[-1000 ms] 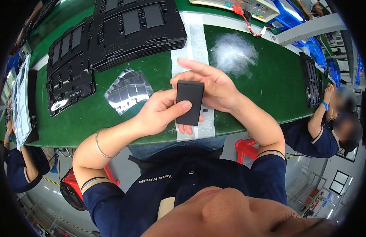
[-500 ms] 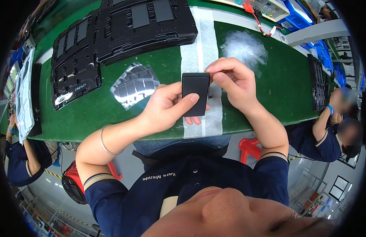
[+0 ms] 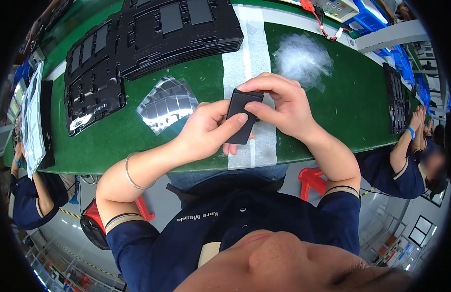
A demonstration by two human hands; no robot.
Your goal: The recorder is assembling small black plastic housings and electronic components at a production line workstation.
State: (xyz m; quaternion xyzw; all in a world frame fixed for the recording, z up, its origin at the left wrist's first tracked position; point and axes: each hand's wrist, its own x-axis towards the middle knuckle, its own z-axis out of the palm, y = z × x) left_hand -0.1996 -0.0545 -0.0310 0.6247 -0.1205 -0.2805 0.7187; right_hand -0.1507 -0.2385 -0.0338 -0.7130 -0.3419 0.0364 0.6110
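A flat, black rectangular case [image 3: 240,103] is held above the near part of the green table, tilted slightly to the right at its top. My left hand [image 3: 206,130] grips its left side, thumb pressed on the upper face and fingertips showing beneath the lower end. Around the top right corner my right hand [image 3: 286,104] is closed, its index finger along the upper edge and its thumb on the face. The underside of the case is hidden. Left of my hands lies a clear sheet [image 3: 168,104] with shiny, dark rectangular patches.
Stacked black plastic trays [image 3: 186,43] with grey rectangular pieces stand at the back left. A pile of clear film pieces [image 3: 303,61] lies back right. A whitish strip [image 3: 235,61] crosses the green table [image 3: 332,119]. Co-workers sit at both sides, beside more trays [image 3: 397,100].
The case has tilted, its top now leaning right. My right hand has gone from a pinch at its top right corner to a hold over the corner, thumb on the face.
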